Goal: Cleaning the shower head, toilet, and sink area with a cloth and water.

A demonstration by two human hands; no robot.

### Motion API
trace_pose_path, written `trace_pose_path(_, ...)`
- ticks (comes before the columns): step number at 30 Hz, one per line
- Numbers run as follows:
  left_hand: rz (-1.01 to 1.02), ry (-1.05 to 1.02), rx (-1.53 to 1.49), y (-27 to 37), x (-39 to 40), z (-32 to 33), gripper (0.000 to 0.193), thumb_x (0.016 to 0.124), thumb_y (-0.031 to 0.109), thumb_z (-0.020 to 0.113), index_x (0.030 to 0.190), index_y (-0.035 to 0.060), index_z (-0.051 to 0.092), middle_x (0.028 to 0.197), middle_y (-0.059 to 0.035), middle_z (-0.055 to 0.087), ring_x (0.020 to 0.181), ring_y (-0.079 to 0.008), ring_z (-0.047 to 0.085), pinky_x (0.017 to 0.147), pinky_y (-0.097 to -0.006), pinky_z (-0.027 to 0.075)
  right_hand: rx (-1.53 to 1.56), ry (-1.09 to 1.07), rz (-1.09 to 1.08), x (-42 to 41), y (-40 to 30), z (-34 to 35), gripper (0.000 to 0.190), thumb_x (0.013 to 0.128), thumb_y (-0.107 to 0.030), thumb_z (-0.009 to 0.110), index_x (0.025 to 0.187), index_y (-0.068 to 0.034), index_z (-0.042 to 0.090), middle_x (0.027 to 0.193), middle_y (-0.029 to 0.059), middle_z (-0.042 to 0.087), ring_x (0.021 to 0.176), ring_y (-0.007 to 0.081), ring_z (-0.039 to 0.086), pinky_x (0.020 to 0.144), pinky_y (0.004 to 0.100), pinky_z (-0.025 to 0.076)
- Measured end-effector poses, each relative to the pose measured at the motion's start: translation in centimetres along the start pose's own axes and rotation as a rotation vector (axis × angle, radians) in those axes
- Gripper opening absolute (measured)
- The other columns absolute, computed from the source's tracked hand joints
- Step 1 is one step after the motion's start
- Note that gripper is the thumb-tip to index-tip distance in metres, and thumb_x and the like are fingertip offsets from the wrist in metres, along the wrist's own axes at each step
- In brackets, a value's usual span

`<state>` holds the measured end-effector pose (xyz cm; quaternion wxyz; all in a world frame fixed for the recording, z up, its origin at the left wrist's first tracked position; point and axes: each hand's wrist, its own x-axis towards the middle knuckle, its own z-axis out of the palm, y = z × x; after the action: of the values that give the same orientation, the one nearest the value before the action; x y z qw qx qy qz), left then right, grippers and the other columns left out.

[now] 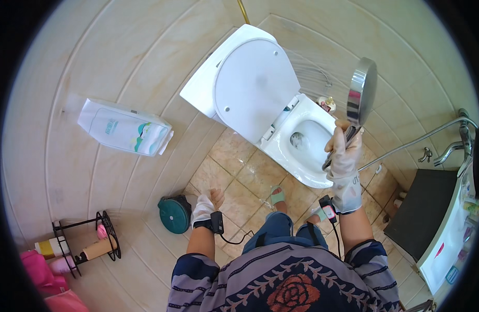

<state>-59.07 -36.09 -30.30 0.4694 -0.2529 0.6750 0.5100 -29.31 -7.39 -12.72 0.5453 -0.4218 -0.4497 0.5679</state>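
Observation:
My right hand, in a translucent glove, grips the handle of a chrome shower head. Fine jets of water leave its face toward the raised lid and the wall beside the toilet. Below and left of that hand is the white toilet bowl, its seat rim wet, with some dark matter visible in the drain. The cistern stands behind the lid. My left hand, also gloved, hangs beside a green-lidded bin with nothing in it, fingers loosely extended.
A metal hose runs to a wall tap at right. Near it is a white washbasin with a dark panel. A tissue pack and a black wire rack with bottles hang at left. Floor tiles look wet.

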Motion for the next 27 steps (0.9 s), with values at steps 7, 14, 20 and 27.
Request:
trace_pose_path(7,-0.018,-0.037,0.055,-0.3,-0.6,0.1,0.041,0.094,0.023,0.037,0.128,0.0008,0.036,0.133,-0.0138,0.045,0.116,-0.0293,0.049,0.096,-0.0406,0.042,-0.049,-0.196,0.141,-1.8,0.1,2.3,0.02,0.083,-0.01,0.06,0.1,-0.004,0.052,0.074,-0.0023,0.053,0.056,0.0035,0.046,0.05,0.0193,0.038)
trace_pose_path(14,0.005,-0.075,0.012,-0.8,2.3,-0.8,0.042,0.092,0.028,0.043,0.126,0.0029,0.041,0.128,-0.0117,0.048,0.11,-0.0282,0.053,0.092,-0.0405,0.044,-0.112,-0.025,-0.073,1.6,-0.5,1.5,0.018,0.084,-0.013,0.061,0.097,-0.004,0.053,0.068,-0.0016,0.052,0.054,0.005,0.046,0.048,0.0204,0.037)
trace_pose_path(20,0.355,-0.084,0.206,2.8,1.1,4.9,0.041,0.09,0.035,0.051,0.119,0.0056,0.048,0.105,-0.0084,0.06,0.089,-0.0199,0.06,0.076,-0.0301,0.05,-0.151,-0.09,-0.048,0.9,-1.4,1.7,0.017,0.085,-0.012,0.06,0.097,-0.003,0.052,0.068,-0.002,0.05,0.054,0.0051,0.045,0.049,0.0205,0.038)
trace_pose_path(27,0.77,-0.259,0.077,11.3,-6.9,13.9,0.032,0.093,0.022,0.049,0.119,0.0035,0.049,0.108,-0.0091,0.059,0.101,-0.0156,0.056,0.085,-0.0279,0.045,-0.18,-0.13,0.034,0.5,-0.4,3.4,0.019,0.083,-0.009,0.062,0.097,-0.003,0.051,0.069,-0.0023,0.051,0.055,0.0042,0.046,0.049,0.02,0.038)
